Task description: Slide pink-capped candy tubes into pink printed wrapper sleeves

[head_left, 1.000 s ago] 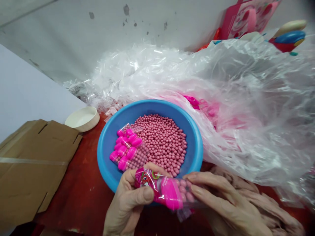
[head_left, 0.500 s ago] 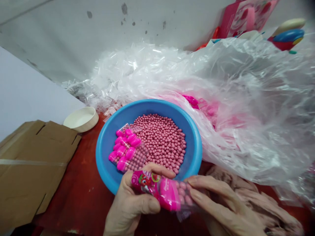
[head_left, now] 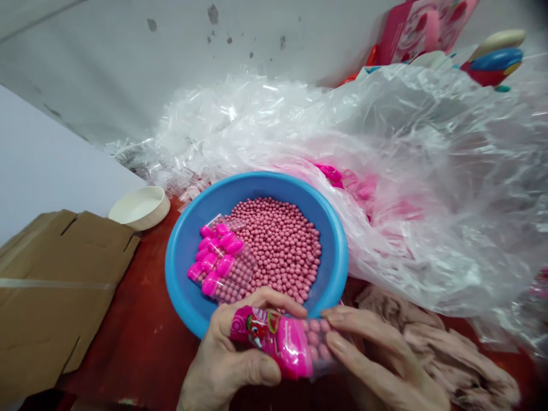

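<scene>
Gripping a filled tube (head_left: 293,349) in curled left hand (head_left: 229,354) and right hand (head_left: 387,351), beside a basin (head_left: 172,268) of packed tubes (head_left: 225,265) and unpacked balls (head_left: 280,242).

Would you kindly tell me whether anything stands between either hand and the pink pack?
Nothing visible does: the left hand grips the pink pack, and the right hand has fingertips on its clear end. The blue basin lies beyond.
</scene>
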Available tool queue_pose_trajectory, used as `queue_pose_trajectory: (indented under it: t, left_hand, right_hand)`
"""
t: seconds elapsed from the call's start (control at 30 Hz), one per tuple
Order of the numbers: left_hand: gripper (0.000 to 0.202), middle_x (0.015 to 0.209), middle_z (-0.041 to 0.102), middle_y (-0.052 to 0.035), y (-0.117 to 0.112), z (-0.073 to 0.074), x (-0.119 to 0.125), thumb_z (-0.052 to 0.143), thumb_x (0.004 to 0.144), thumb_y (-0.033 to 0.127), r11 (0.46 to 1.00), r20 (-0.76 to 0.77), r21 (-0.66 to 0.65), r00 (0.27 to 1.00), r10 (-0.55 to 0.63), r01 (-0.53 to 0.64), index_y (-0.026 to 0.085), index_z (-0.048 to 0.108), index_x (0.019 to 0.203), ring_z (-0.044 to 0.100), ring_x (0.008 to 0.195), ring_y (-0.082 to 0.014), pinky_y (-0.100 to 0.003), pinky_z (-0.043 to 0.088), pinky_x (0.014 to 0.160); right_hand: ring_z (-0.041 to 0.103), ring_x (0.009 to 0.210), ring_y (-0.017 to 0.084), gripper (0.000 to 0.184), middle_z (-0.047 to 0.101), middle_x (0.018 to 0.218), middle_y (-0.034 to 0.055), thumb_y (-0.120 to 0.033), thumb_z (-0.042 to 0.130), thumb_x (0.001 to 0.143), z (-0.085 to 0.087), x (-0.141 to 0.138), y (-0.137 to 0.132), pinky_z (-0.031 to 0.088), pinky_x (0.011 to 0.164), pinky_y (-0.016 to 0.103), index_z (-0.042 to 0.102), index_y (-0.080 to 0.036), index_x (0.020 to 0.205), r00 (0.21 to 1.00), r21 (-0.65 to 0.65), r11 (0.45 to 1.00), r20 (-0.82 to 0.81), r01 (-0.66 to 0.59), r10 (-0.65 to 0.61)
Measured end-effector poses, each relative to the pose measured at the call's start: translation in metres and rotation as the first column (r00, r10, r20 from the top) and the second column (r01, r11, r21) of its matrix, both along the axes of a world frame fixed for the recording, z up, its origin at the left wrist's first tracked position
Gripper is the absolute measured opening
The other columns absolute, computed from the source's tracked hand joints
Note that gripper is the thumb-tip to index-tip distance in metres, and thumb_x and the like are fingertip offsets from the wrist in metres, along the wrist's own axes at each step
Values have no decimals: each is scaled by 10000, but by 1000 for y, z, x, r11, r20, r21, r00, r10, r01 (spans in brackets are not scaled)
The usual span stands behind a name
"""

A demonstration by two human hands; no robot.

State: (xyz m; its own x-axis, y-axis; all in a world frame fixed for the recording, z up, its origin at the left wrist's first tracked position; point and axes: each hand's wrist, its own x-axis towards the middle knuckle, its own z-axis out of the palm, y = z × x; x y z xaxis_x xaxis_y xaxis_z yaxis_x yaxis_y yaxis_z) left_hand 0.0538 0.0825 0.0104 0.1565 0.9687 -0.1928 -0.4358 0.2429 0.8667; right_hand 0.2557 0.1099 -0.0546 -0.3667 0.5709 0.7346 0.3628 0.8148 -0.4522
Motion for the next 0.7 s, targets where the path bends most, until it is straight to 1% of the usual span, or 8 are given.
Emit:
queue_pose_trajectory:
  t: [0.13, 0.2, 0.27, 0.4, 0.47, 0.53, 0.6, 0.7]
  left_hand:
    - [468, 904, 781, -120, 0, -1, 1, 851, 626, 393, 999, 47, -40, 998, 29, -27, 163, 764, 1025, 726, 853, -290, -335, 537, 807]
    - [458, 855, 792, -110, 1, -1, 1, 856, 630, 362, 997, 79, -50, 995, 56, -52, 176, 757, 1037, 735, 814, -275, -330, 540, 803]
    - [413, 812, 790, -99, 1, -1, 2, 849, 645, 325, 997, 99, -35, 993, 67, -64, 186, 761, 1024, 737, 785, -271, -327, 543, 779]
    - [361, 844, 776, -108, 3, -2, 2, 831, 665, 279, 995, 68, 16, 993, 96, -97, 183, 773, 1009, 728, 781, -284, -339, 542, 742]
    - [361, 838, 772, -103, 3, -2, 3, 833, 664, 286, 993, 29, 18, 993, 113, -114, 180, 776, 1004, 723, 766, -277, -339, 544, 739]
    - [385, 858, 770, -93, 2, -2, 3, 845, 647, 301, 992, -14, 9, 992, 122, -122, 189, 778, 1009, 717, 772, -268, -338, 546, 756]
    - [378, 970, 752, -88, 0, -2, 3, 863, 619, 308, 988, -82, 18, 984, 155, -154, 196, 792, 973, 701, 817, -254, -316, 540, 778]
    - [326, 1037, 719, -69, -2, -3, 1, 861, 623, 283, 982, -190, 60, 964, 187, -179, 207, 803, 935, 668, 847, -226, -279, 521, 784]
  right_hand:
    - [663, 980, 158, 420, 566, 1115, 46, -12, 589, 815, 1, -1, -5, 586, 872, 220, 659, -245, 1158, 998, 13, 999, 55, 38, -39]
    - [657, 965, 135, 425, 555, 1104, 35, -47, 590, 849, 2, -6, -9, 570, 850, 174, 646, -270, 1207, 999, -49, 998, 16, 50, -50]
    - [659, 962, 136, 377, 579, 1112, 39, -139, 567, 911, 6, -13, -11, 566, 832, 182, 623, -290, 1252, 994, -174, 985, -108, 4, -24]
    - [668, 1037, 168, 298, 643, 1150, 59, -253, 528, 954, 14, -19, -10, 555, 873, 225, 630, -266, 1234, 956, -453, 872, -287, -187, 57]
    - [670, 1048, 156, 303, 666, 1131, 42, -224, 587, 919, 16, -17, -9, 542, 882, 191, 637, -264, 1215, 958, -544, 813, -279, -209, 60]
    - [673, 1045, 150, 333, 672, 1130, 32, -204, 622, 892, 17, -12, -8, 538, 883, 177, 634, -270, 1218, 964, -586, 785, -263, -199, 48]
    - [673, 1039, 148, 359, 666, 1136, 30, -183, 633, 880, 18, -9, -9, 541, 880, 175, 629, -275, 1227, 970, -569, 804, -240, -171, 36]
    - [668, 1030, 148, 414, 639, 1150, 41, -141, 626, 874, 18, -7, -13, 543, 883, 175, 604, -257, 1271, 985, -453, 887, -173, -88, 9]
